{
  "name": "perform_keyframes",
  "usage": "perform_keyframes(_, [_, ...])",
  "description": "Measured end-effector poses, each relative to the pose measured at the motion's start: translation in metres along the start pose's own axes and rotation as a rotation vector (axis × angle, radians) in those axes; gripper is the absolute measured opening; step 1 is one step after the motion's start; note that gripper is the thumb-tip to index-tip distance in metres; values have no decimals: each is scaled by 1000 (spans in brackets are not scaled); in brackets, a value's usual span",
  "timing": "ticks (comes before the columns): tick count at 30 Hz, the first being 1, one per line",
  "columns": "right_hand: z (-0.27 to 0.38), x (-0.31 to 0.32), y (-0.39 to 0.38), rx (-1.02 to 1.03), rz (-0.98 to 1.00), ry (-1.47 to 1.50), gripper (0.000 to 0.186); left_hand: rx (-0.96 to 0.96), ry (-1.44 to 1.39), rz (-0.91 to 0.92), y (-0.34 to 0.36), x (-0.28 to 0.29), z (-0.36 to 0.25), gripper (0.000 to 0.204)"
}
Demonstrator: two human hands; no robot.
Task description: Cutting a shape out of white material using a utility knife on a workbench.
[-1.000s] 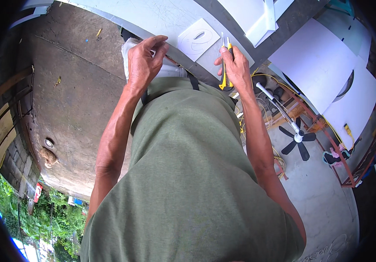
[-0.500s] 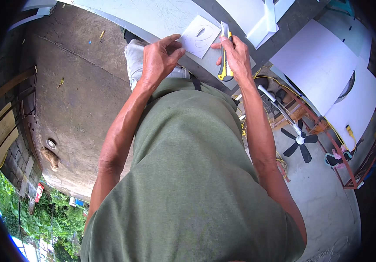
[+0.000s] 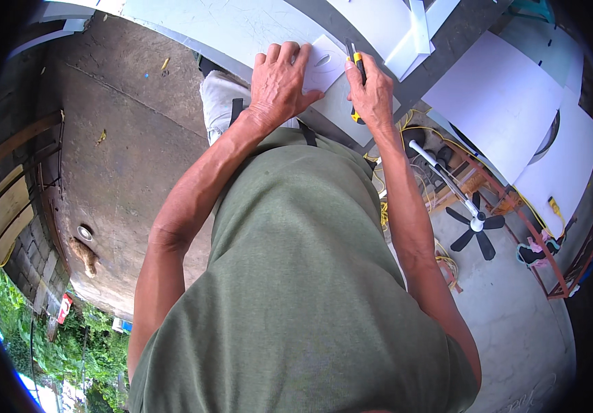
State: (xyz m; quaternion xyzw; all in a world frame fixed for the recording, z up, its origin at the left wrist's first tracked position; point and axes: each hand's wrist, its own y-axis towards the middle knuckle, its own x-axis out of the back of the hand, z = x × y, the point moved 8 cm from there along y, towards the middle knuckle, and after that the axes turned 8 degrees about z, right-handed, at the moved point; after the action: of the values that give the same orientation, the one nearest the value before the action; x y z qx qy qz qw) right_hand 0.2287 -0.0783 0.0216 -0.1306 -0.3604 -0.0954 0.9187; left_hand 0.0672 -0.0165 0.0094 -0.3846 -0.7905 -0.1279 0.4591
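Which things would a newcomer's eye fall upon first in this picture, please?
Most likely the broad green shirt, which fills the middle of the view. Near the top centre, the left hand is spread at the left side of a small white card, while the right hand grips a yellow and black knife to the card's right. Towards the right, a fan with black blades stands out against the pale floor.

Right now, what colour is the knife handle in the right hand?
The knife handle is yellow and black, clearest in the head view.

White card (image 3: 329, 71) (slotted) | lying flat | yellow-black cutter (image 3: 358, 60) | gripped, blade forward
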Motion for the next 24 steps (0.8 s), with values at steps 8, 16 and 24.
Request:
perform_keyframes(8, [-14, 2, -32, -322, 100, 252, 32, -307, 175, 256, 27, -15, -12, 81])
perform_keyframes(16, [-39, 30, -48, -321, -33, 360, 37, -309, 95, 171, 42, 16, -2, 49])
perform_keyframes(24, [-20, 4, -9, -66, 119, 97, 36, 365, -797, 672, -48, -36, 39, 44])
